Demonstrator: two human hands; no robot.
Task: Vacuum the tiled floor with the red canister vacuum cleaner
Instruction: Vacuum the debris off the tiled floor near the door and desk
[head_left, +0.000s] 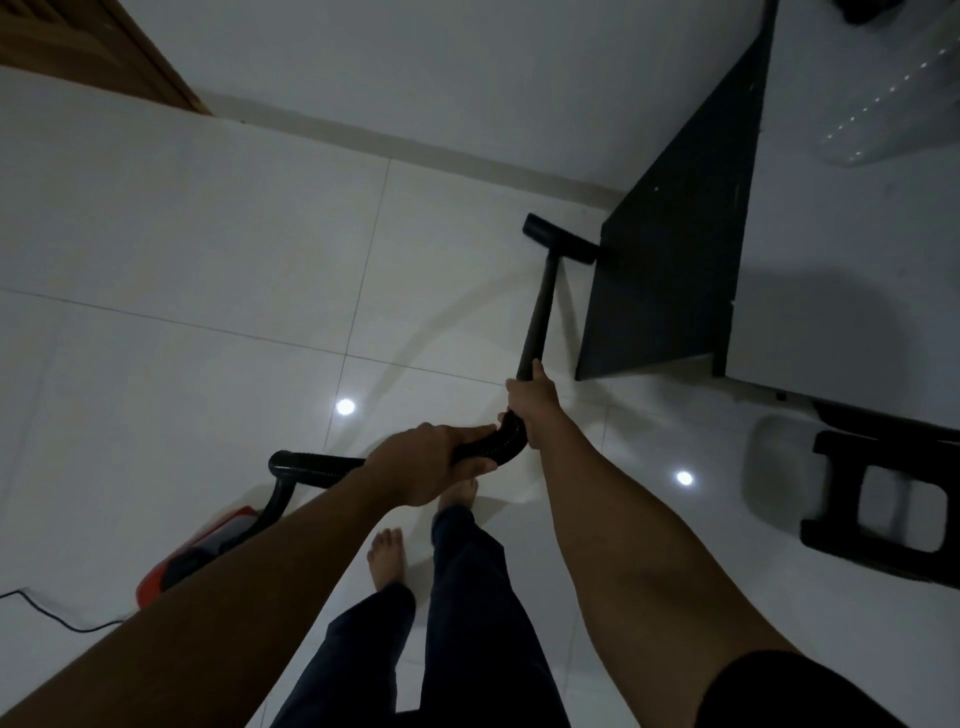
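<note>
The red canister vacuum (202, 551) sits on the white tiled floor (182, 270) at lower left, partly hidden by my left forearm. Its black ribbed hose (317, 465) curves up to my left hand (431, 462), which is shut around the hose. My right hand (532, 402) grips the lower end of the black wand (540, 312). The black floor nozzle (558, 239) rests on the tiles beside the foot of a dark desk panel, close to the wall.
A dark desk side panel (675, 234) under a pale desktop (841, 249) stands at right. A black stool (883, 514) is at right front. A wooden door (104, 47) is at top left. The power cord (57, 616) trails at lower left. My bare feet (387, 556) stand below the hands.
</note>
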